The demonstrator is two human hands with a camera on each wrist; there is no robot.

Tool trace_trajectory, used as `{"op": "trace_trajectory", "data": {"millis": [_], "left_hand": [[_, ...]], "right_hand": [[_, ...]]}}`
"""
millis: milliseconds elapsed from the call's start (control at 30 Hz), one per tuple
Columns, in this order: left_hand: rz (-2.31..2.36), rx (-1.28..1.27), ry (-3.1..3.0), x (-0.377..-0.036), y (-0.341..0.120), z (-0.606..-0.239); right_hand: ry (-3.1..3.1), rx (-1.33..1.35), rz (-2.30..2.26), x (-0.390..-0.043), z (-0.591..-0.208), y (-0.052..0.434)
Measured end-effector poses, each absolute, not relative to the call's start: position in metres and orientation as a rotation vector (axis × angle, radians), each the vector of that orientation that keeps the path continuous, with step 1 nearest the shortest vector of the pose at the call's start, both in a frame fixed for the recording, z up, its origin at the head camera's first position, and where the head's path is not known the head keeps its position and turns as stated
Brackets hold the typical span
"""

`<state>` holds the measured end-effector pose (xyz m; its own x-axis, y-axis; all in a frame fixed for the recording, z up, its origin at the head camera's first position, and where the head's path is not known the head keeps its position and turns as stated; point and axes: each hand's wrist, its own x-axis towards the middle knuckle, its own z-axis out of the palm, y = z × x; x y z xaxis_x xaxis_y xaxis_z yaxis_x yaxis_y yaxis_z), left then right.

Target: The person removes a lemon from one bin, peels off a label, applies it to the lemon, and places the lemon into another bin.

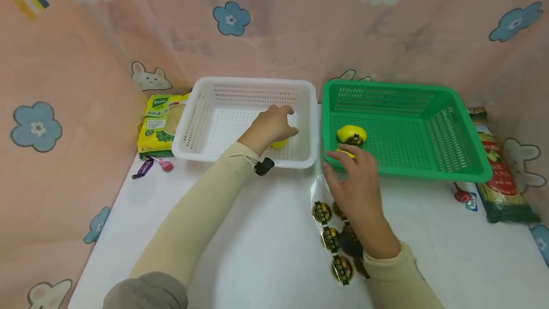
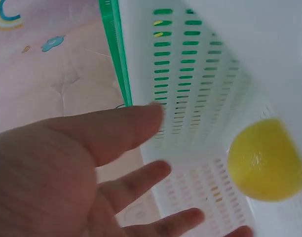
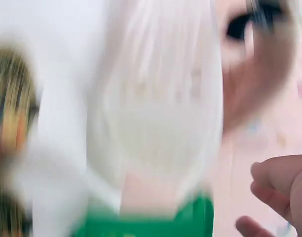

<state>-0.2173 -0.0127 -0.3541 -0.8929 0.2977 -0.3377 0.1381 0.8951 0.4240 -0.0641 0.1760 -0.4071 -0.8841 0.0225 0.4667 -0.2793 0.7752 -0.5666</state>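
Observation:
My left hand (image 1: 274, 125) reaches over the right part of the white basket (image 1: 246, 81), fingers spread with nothing between them. A yellow lemon (image 2: 267, 160) lies in that basket, apart from the fingers in the left wrist view and mostly hidden under the hand in the head view. My right hand (image 1: 358, 187) is at the front left corner of the green basket (image 1: 411, 173), thumb and fingers apart. Beyond its fingertips sits a lemon with a black round sticker (image 1: 351, 134). Another yellow piece (image 1: 346, 152) shows partly behind the fingers. The right wrist view is blurred.
A strip of round black-and-gold stickers (image 1: 330, 240) lies under the right wrist. Left of the white basket are a yellow Knorr packet (image 1: 158, 125), a purple-wrapped candy (image 1: 143, 168) and a lollipop (image 1: 166, 165). A red packet (image 1: 502, 175) and a red lollipop (image 1: 462, 193) lie right.

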Motion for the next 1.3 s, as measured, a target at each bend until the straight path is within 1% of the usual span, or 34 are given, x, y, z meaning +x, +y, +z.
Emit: {"op": "trace_trajectory", "data": {"millis": [100,233,367,467,667,900,1033,1133,1200,1300], "left_hand": [[0.555,0.333,2.534,-0.224,-0.016,-0.358],[0.533,0.337,2.391,-0.233,-0.022,-0.357],[0.495,0.298,2.338,-0.239,-0.029,-0.351],[0.428,0.319,2.339,-0.245,-0.03,-0.352],[0.24,0.423,2.406,-0.255,-0.027,-0.371],[0.225,0.58,2.427,-0.253,-0.026,-0.391],[0.356,0.659,2.516,-0.252,-0.032,-0.38],[0.597,0.677,2.629,-0.243,-0.038,-0.36],[0.804,0.651,2.68,-0.23,-0.044,-0.346],[1.161,0.608,2.683,-0.2,-0.053,-0.328]], "right_hand": [[-2.592,0.295,0.887,-0.069,-0.413,0.145],[-2.689,0.258,0.855,-0.074,-0.42,0.125],[-2.708,0.225,0.848,-0.077,-0.421,0.122],[-2.693,0.238,0.865,-0.079,-0.42,0.123],[-2.643,0.276,0.951,-0.081,-0.421,0.124],[-2.676,0.259,0.985,-0.078,-0.42,0.125],[-2.672,0.271,0.976,-0.079,-0.419,0.127],[-2.68,0.268,0.963,-0.079,-0.417,0.127],[-2.686,0.274,0.959,-0.079,-0.416,0.128],[-2.684,0.284,0.956,-0.08,-0.414,0.128]]}}
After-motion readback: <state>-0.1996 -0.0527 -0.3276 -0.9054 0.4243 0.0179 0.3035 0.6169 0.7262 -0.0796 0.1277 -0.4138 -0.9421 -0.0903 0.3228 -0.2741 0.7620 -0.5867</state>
